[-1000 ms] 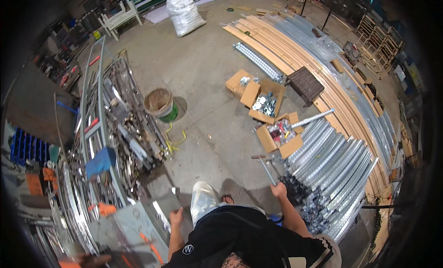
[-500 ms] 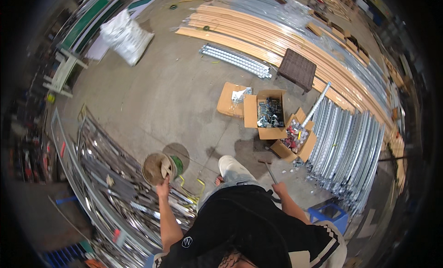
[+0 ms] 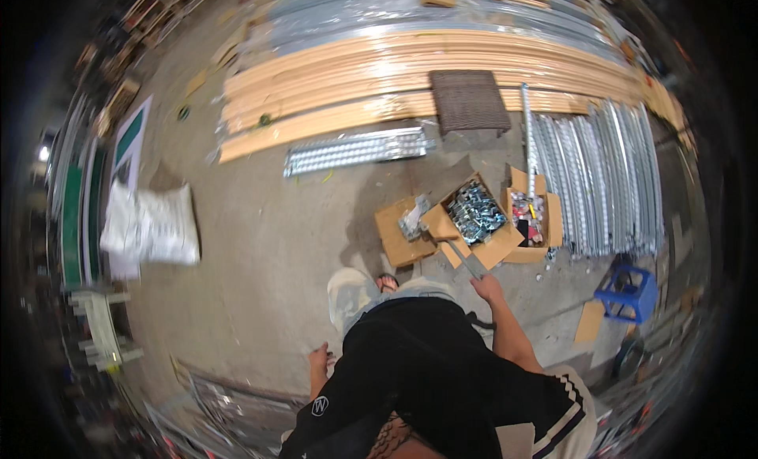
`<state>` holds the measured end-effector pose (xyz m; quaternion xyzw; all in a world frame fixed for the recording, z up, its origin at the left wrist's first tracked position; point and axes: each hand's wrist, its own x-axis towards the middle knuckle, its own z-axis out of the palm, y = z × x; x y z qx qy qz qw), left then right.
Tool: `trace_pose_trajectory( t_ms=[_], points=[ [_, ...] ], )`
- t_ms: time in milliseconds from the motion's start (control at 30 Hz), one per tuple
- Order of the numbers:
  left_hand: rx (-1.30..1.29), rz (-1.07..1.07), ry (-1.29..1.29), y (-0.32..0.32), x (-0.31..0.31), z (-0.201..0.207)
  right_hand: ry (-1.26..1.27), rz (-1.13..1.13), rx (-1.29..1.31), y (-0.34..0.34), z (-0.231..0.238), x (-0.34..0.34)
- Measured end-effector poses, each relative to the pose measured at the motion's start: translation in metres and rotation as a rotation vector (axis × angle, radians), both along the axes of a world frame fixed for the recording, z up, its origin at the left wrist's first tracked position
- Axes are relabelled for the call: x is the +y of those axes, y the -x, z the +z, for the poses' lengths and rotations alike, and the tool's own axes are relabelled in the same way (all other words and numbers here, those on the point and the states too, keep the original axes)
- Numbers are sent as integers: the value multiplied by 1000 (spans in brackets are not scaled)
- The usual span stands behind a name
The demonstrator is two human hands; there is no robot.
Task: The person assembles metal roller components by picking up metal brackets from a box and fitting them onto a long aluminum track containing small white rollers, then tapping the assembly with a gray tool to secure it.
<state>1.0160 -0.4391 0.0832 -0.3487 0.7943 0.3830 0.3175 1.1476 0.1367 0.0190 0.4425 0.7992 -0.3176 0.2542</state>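
Long tan strips [image 3: 332, 81] lie well ahead of the right hand [image 3: 486, 287]; nearer it sits an open box [image 3: 502, 246] of metal parts [image 3: 475, 212]. A hammer [image 3: 468, 261] juts forward from that hand, clamped around its handle. The left hand [image 3: 320, 358] hangs, fingers loosely apart.

Metal rails [image 3: 604, 178] and boxed fittings [image 3: 475, 212] mark a workshop.

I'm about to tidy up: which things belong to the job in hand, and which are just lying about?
Job in hand:
hammer, gripped by the right hand
probably the open box of metal parts close by

Lying about, seemingly:
white sack
blue stool
brown woven stool
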Motion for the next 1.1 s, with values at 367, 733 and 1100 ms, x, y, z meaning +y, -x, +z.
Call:
trace_pose_trajectory(
  t_ms=[367, 733, 1100],
  points=[
    [191, -533, -4, 645, 157, -36, -175, -593, 275, 224, 61, -20],
    [514, -1180, -149, 882, 709, 60, -324, -1541, 220, 255, 79, -52],
    [67, -1815, -343, 565, 1033, -39, -281, -2137, 286, 236, -7, 85]
  ],
)
